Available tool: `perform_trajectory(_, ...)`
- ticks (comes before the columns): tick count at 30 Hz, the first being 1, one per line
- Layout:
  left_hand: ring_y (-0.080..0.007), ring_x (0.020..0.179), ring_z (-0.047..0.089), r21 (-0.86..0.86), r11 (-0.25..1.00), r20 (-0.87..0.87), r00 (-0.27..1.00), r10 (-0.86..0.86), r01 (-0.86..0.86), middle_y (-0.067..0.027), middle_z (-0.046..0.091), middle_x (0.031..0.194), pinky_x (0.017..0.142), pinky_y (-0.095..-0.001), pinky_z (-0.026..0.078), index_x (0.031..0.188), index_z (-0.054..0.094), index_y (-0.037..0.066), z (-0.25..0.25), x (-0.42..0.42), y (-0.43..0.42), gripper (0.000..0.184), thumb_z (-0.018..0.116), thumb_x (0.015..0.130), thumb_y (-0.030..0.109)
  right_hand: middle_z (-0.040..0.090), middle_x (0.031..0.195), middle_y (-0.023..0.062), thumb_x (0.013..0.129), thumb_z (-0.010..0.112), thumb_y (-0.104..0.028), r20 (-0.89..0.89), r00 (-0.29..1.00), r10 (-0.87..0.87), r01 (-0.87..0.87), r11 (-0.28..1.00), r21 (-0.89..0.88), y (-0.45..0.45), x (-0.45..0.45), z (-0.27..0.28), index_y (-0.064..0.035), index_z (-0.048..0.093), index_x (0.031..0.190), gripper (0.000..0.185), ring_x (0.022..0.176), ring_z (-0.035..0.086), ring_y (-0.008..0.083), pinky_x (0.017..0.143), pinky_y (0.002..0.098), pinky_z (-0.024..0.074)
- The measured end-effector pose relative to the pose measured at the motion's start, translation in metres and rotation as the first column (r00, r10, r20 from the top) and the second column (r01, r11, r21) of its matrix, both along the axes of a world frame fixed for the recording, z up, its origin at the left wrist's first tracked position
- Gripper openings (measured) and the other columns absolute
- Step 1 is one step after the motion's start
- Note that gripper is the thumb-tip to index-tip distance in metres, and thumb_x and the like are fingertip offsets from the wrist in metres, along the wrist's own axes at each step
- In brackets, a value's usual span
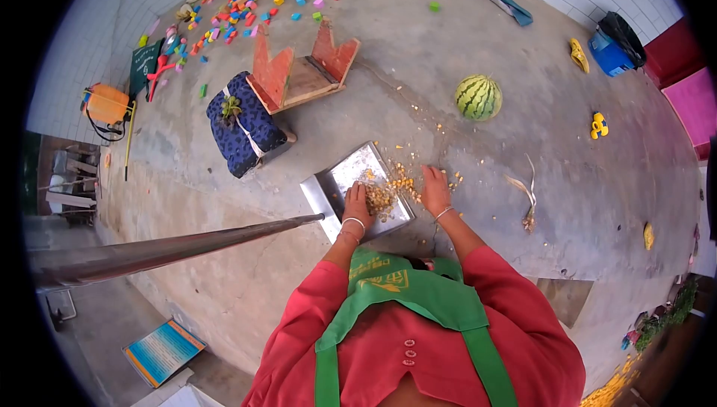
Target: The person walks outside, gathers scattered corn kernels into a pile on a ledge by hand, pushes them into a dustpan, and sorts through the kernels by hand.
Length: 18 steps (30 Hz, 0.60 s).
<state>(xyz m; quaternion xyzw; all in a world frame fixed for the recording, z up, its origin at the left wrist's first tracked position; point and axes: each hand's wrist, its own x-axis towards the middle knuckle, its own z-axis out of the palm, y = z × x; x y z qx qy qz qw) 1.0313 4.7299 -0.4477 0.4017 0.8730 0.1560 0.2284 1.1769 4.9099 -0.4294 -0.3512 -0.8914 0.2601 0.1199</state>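
A metal dustpan (332, 183) with a long pole handle (187, 246) lies on the concrete floor in front of me. Yellow and brown bits, which look like corn kernels, are heaped on its right part (382, 199) and spill past its edge onto the floor. My left hand (357, 204) rests over the dustpan at the heap's left side, fingers extended. On the floor just right of the dustpan, my right hand (435, 189) is beside the scattered bits. Its fingers are close together, and whether they hold anything is too small to tell.
Ahead are an upturned red wooden stool (306, 78), a blue patterned cushion (243, 127) and a watermelon (479, 98). Colourful blocks (235, 15) lie scattered at the upper left. Dry husks (529, 198) lie at right, with a blue bin (614, 52) farther off.
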Motion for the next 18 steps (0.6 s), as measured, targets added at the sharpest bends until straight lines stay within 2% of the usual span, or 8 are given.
perform_trajectory(4,-0.0385,0.129,0.025,-0.035,0.999,-0.034,0.999,-0.019,0.018,-0.0201,0.025,0.141,0.109,-0.0415,0.023,0.135,0.027,0.001,-0.015,-0.002,-0.004,0.091,0.075,0.058,0.016,0.048,0.116,0.0161,0.070,0.050,0.008,0.034,0.999,0.033,-0.032,0.999,-0.028,-0.031,-0.018,-0.016,-0.0035,0.046,0.120,0.052,0.106,0.045,0.0367,0.089,0.0404,0.0420)
perform_trajectory(7,-0.0381,0.129,0.026,-0.009,0.999,-0.111,0.993,-0.045,0.044,-0.0221,0.028,0.139,0.109,-0.0419,0.023,0.135,0.028,0.001,-0.025,-0.005,-0.005,0.096,0.078,0.055,0.021,0.050,0.115,0.0191,0.069,0.050,0.008,-0.025,0.987,0.158,-0.160,0.983,-0.088,-0.063,-0.047,-0.013,-0.0029,0.050,0.118,0.050,0.104,0.048,0.0369,0.092,0.0397,0.0407)
perform_trajectory(9,-0.0383,0.129,0.026,0.017,0.997,-0.140,0.987,-0.078,0.081,-0.0226,0.029,0.138,0.109,-0.0423,0.023,0.134,0.028,0.001,-0.021,-0.003,-0.006,0.096,0.078,0.055,0.021,0.051,0.115,0.0194,0.069,0.051,0.008,-0.244,0.944,0.224,-0.277,0.937,-0.213,-0.079,-0.053,0.005,-0.0033,0.051,0.117,0.049,0.106,0.049,0.0368,0.092,0.0400,0.0409)
perform_trajectory(11,-0.0388,0.128,0.025,0.018,0.998,0.027,0.997,-0.068,0.068,-0.0230,0.025,0.140,0.109,-0.0425,0.023,0.132,0.029,-0.001,-0.017,-0.009,-0.004,0.086,0.073,0.061,0.016,0.051,0.114,0.0196,0.069,0.052,0.007,-0.302,0.930,0.208,-0.273,0.942,-0.194,-0.078,-0.046,0.015,-0.0029,0.052,0.116,0.048,0.106,0.049,0.0369,0.092,0.0401,0.0413)
perform_trajectory(13,-0.0387,0.128,0.026,0.018,0.998,0.014,0.998,-0.065,0.065,-0.0228,0.027,0.138,0.108,-0.0426,0.024,0.131,0.032,0.000,-0.020,-0.013,-0.002,0.085,0.074,0.059,0.017,0.052,0.114,0.0198,0.069,0.053,0.007,-0.359,0.911,0.204,-0.280,0.944,-0.175,-0.071,-0.035,0.018,-0.0026,0.052,0.115,0.047,0.106,0.050,0.0370,0.092,0.0401,0.0417)
perform_trajectory(15,-0.0395,0.128,0.027,0.043,0.998,0.187,0.982,0.027,-0.036,-0.0230,0.027,0.138,0.107,-0.0428,0.025,0.131,0.035,0.003,-0.026,-0.018,-0.002,0.083,0.074,0.059,0.017,0.053,0.113,0.0202,0.070,0.052,0.006,-0.283,0.958,0.039,-0.095,0.978,-0.187,-0.047,-0.004,0.006,-0.0024,0.053,0.114,0.045,0.104,0.051,0.0376,0.091,0.0395,0.0424)
perform_trajectory(17,-0.0393,0.128,0.027,0.011,0.999,0.142,0.989,0.037,-0.039,-0.0228,0.028,0.138,0.107,-0.0433,0.025,0.129,0.038,0.006,0.006,-0.004,0.005,0.077,0.072,0.061,0.015,0.054,0.112,0.0202,0.070,0.052,0.006,-0.218,0.974,-0.069,0.040,0.990,-0.133,-0.024,0.037,-0.001,-0.0027,0.053,0.114,0.045,0.103,0.051,0.0380,0.089,0.0394,0.0431)
perform_trajectory(18,-0.0391,0.127,0.028,0.067,0.997,0.036,0.999,0.025,-0.028,-0.0222,0.030,0.137,0.107,-0.0433,0.025,0.129,0.038,0.006,0.014,0.003,0.006,0.074,0.071,0.063,0.012,0.054,0.111,0.0200,0.070,0.053,0.005,-0.209,0.970,-0.122,0.101,0.989,-0.106,-0.014,0.057,-0.002,-0.0030,0.053,0.114,0.044,0.102,0.052,0.0378,0.088,0.0397,0.0433)
